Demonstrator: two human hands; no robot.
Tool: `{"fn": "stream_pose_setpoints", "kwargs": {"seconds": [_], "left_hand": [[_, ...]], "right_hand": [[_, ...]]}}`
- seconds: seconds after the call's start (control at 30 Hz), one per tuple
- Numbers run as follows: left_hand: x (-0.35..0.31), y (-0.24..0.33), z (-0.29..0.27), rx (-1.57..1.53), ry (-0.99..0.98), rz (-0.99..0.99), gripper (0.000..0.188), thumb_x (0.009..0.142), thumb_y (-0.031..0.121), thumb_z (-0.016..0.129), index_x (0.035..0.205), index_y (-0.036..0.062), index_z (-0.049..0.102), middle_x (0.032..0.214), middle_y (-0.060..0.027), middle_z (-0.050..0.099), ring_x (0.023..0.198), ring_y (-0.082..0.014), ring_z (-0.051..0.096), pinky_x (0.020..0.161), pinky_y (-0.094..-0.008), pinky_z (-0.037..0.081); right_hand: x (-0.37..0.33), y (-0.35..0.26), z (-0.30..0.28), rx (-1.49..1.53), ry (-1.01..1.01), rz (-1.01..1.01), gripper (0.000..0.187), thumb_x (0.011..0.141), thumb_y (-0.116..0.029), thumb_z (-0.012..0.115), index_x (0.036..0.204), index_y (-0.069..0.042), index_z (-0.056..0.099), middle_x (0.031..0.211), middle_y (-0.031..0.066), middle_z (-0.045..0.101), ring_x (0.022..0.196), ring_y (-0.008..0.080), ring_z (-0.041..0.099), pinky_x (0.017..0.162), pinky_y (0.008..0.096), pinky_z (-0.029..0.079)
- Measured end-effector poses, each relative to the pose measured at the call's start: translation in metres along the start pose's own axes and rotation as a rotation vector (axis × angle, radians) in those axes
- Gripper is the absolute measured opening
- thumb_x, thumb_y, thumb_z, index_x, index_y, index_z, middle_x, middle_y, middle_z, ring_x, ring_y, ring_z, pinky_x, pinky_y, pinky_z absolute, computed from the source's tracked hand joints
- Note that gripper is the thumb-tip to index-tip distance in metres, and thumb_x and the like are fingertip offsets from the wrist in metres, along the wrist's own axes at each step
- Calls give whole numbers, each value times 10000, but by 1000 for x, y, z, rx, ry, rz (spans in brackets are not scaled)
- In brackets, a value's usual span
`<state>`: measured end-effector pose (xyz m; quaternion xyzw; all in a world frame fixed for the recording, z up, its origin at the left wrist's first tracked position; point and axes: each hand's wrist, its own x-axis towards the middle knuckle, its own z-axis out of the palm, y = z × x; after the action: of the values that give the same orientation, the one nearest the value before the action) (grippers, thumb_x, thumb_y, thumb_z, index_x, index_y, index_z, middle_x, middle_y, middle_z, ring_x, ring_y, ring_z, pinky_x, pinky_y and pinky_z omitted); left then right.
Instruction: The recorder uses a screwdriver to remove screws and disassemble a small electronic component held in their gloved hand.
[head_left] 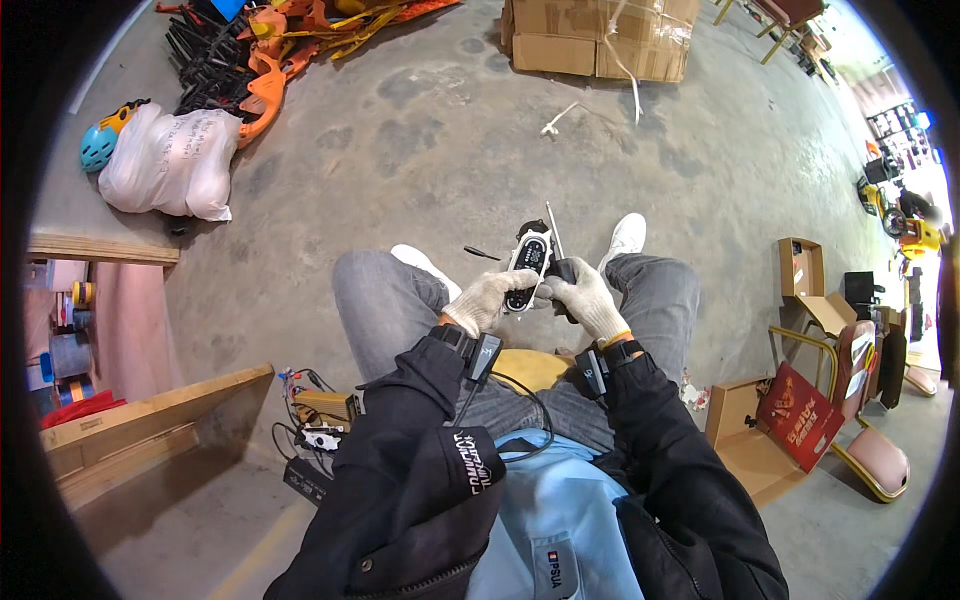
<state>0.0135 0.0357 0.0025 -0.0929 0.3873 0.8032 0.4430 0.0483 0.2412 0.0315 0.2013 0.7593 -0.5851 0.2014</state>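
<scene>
Over my lap, my left hand [484, 301], in a pale knit work glove, is closed on an oval control panel [527, 272]. The panel has a white rim and a black face with button marks; dark parts show at its far end. A short dark cable end [482, 253] sticks out to its left. My right hand [590, 300], gloved too, is closed around the dark handle of a screwdriver [555, 232], whose thin shaft points away from me beside the panel. The fingertips of both hands meet near the panel's lower right edge, where details are hidden.
A loose heap of wires and small parts [318, 415] lies left of my legs, near a wooden board [160, 420]. Right are an open cardboard box [745, 450] and chairs [875, 460]. Farther off are a big carton [600, 45], a white bag [170, 160] and orange plastic parts [265, 90].
</scene>
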Motion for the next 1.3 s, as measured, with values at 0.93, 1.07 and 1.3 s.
{"fn": "stream_pose_setpoints", "kwargs": {"seconds": [0.93, 1.07, 1.3], "left_hand": [[-14, 3, 24, 399, 131, -70, 640, 1072, 618, 475, 1184, 35, 717, 892, -85, 746, 728, -159, 710, 630, -297, 550], [-9, -3, 25, 452, 144, -60, 729, 1059, 692, 399, 1179, 46, 717, 876, -64, 734, 716, -157, 699, 644, -309, 551], [5, -9, 12, 363, 112, -20, 683, 1091, 633, 408, 1181, 32, 718, 928, -80, 757, 727, -146, 711, 667, -271, 586]], "right_hand": [[-5, -3, -7, -184, 22, -275, 709, 805, -278, 841, 1425, -56, 577, 1227, 188, 682, 1110, 299, 681, 975, 400, 539], [0, 9, -8, -173, -6, -207, 649, 784, -293, 846, 1314, -11, 600, 1126, 179, 699, 1040, 277, 692, 926, 382, 550], [1, 6, -14, -60, -2, -193, 505, 816, -263, 847, 1146, 15, 585, 956, 144, 705, 851, 201, 696, 763, 349, 576]]}}
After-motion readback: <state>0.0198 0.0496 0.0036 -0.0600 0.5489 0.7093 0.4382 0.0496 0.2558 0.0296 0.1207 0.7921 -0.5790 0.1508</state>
